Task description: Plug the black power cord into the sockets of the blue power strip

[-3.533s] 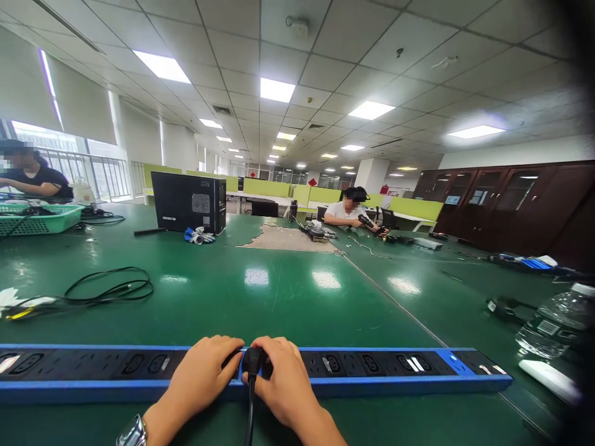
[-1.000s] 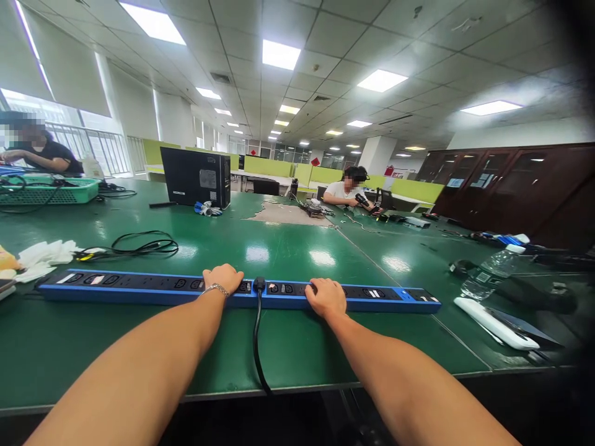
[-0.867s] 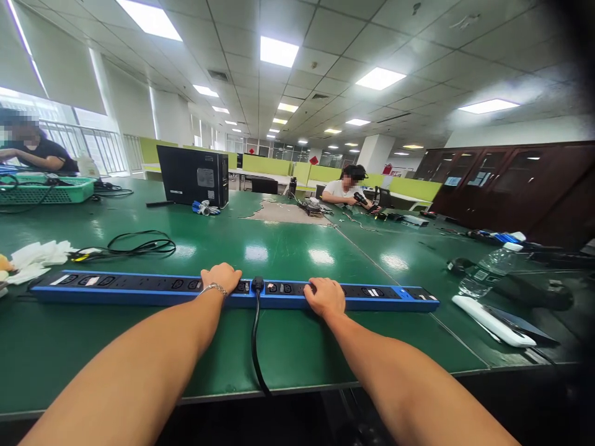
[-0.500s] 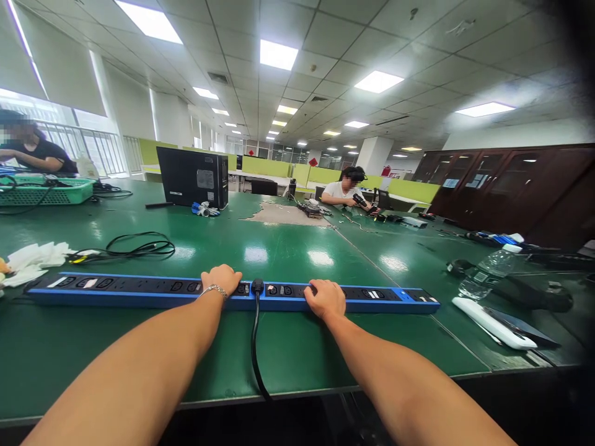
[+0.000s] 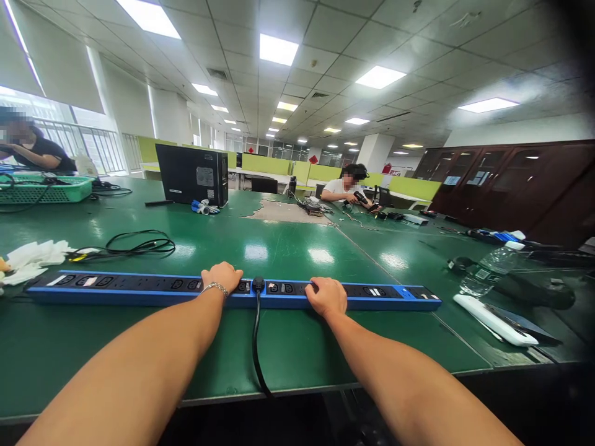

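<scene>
A long blue and black power strip [image 5: 153,300] lies crosswise on the green table in front of me. My left hand [image 5: 220,279], with a bracelet at the wrist, grips it left of its middle, fingers curled over the far edge. Right of the middle, my right hand [image 5: 327,293] is wrapped over the strip in the same way. Between the two hands a black plug [image 5: 258,284] sits in the strip. Its thick black cable [image 5: 255,347] runs toward me and over the table's near edge. The sockets under my palms are hidden.
A coiled black cable [image 5: 139,245] and white tissues [image 5: 37,255] lie left, below a green basket [image 5: 60,189]. A black computer case [image 5: 186,176] stands behind. A water bottle [image 5: 490,269] and a white object [image 5: 493,319] lie right. Two people [image 5: 346,186] sit across the table.
Both hands keep their hold on the power strip, which lies where it was. The view has shifted very slightly.
</scene>
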Tool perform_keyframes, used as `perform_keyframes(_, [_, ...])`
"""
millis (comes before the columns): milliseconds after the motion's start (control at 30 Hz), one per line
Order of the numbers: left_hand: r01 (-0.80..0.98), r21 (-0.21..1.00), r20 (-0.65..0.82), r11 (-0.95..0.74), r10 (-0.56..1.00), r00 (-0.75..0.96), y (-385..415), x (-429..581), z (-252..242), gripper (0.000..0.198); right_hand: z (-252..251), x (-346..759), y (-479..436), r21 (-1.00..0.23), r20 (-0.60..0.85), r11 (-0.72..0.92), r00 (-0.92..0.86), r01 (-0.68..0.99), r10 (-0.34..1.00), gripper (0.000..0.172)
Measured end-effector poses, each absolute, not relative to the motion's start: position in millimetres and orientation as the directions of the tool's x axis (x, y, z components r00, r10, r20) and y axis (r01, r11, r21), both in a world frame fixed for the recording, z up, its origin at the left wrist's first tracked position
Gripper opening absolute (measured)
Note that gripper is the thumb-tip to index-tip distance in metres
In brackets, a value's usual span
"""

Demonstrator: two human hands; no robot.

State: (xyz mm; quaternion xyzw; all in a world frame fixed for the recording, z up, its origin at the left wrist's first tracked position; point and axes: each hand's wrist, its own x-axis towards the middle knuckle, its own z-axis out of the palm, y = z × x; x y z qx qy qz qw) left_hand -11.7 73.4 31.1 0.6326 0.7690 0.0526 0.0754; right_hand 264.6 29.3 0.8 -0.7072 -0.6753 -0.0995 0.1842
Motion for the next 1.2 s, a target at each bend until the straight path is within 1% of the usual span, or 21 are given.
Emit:
perform_keyframes(433, [0.964,0.182,-0.047,0.194,0.981,-0.189,71.7,-11.7,32.9,0.032,0.9,263.4,29.2,-0.141,0.416,-0.018,0.076,0.99,0.906,0.028])
perform_keyframes(667, [0.958,0.204,-0.041,0.203,0.979,-0.199,76.3,-11.8,30.5,0.032,0.6,262.9,30.2,-0.139,0.416,-0.023,0.079,0.99,0.906,0.028])
perform_keyframes(967, [0.951,0.252,0.012,0.181,0.982,-0.19,70.3,-17.4,31.2,0.032,-7.2,267.0,34.5,-0.15,0.491,0.03,0.048,0.988,0.87,0.027])
perform_keyframes(1100, [0.949,0.298,0.062,0.099,0.99,-0.123,63.9,-24.9,32.0,0.031,-13.6,269.1,35.1,-0.144,0.538,0.083,0.008,0.986,0.843,0.028])
perform_keyframes(1200, [0.954,0.296,0.18,-0.057,0.984,0.003,47.4,-27.0,24.9,0.032,-20.1,272.1,34.9,-0.154,0.592,0.137,-0.019,0.978,0.805,0.029])
